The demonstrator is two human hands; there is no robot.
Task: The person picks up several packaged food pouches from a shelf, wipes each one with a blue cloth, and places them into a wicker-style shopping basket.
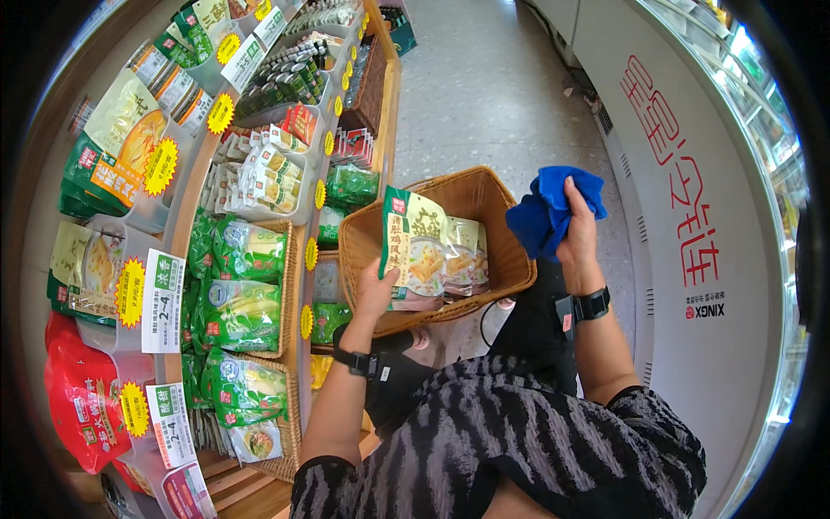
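Note:
My left hand (376, 290) grips the lower left edge of a green and cream food pouch (425, 250) with a soup picture on its front. That pouch is held upright over the near left part of a brown woven basket (486, 185). Behind it and to its right, a second similar pouch (468, 256) stands in the basket, its left side partly covered. My right hand (579, 227) is closed around a crumpled blue cloth (551, 207), above the basket's right rim. Each wrist wears a black strap with a small device.
On the left, wooden shelving (389, 97) carries clear bins and wicker baskets (290, 292) of packaged food with yellow price tags (131, 292). A white refrigerated cabinet (687, 311) bearing red writing runs along the right. Between them lies a grey speckled floor (467, 91).

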